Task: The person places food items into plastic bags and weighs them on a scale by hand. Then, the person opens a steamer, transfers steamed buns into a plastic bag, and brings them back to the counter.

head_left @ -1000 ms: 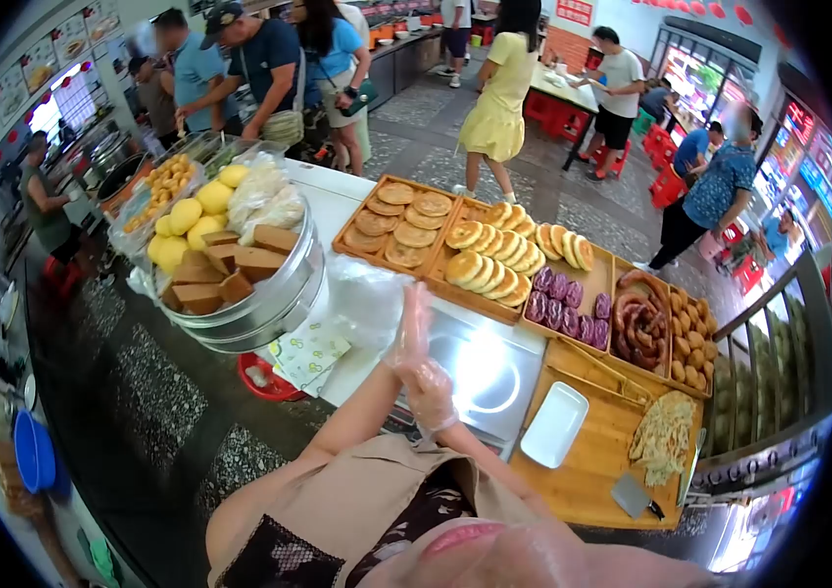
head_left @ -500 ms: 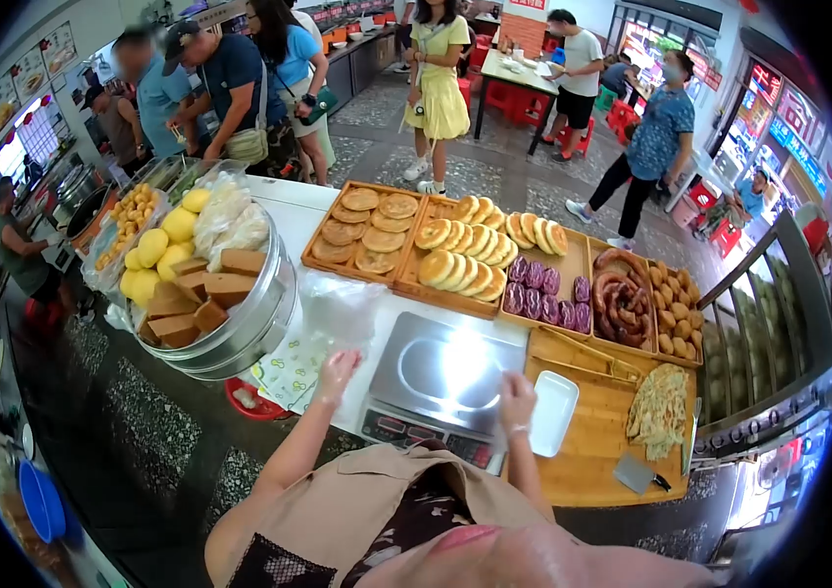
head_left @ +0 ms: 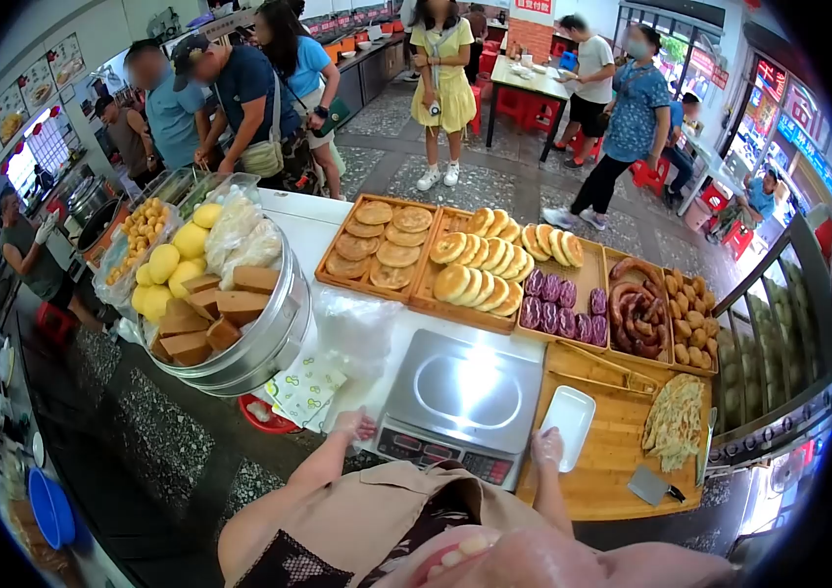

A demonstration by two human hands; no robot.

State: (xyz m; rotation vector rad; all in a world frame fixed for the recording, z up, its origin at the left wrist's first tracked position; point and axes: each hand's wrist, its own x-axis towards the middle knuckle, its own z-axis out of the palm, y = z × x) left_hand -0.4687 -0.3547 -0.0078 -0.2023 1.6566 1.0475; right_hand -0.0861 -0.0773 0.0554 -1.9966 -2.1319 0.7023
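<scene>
My left hand, in a thin clear glove, rests by the left front corner of the steel scale, fingers apart and holding nothing. On the other side of the scale, my right hand is beside the white rectangular plate; its fingers are partly seen, and whether they touch the plate is unclear. The plate lies on the wooden board. Clear plastic bags lie behind my left hand, with a patterned cloth nearby.
Wooden trays of flat cakes, buns, purple rolls and sausage coils line the back. A steamer stands left. A cleaver and shredded pancake are right. Several people stand beyond.
My hands were together a second ago, then parted to either side of the scale. Both are now lower, the right beside the plate. The person in blue patterned clothes has moved left.
</scene>
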